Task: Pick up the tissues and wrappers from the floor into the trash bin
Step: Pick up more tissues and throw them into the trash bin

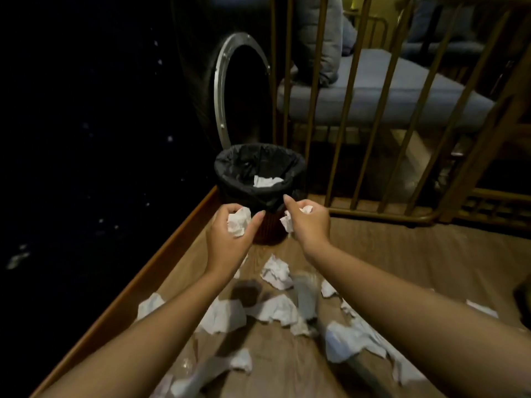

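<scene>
A small dark trash bin (230, 168) lined with a black bag stands on the wooden floor ahead of me, with a white tissue (265, 181) lying inside. My left hand (227, 239) is closed around a crumpled white tissue (238, 222) just in front of the bin. My right hand (309, 225) grips another crumpled tissue (287, 222) beside the bin's near rim. Several crumpled tissues (275, 272) and a shiny wrapper (307, 297) lie scattered on the floor beneath my forearms.
A dark wall with a brown baseboard (161, 259) runs along the left. A round metal-rimmed opening (221, 90) sits behind the bin. A brass-coloured railing (359, 110) closes off the right, with a grey cushioned seat (402, 90) behind it.
</scene>
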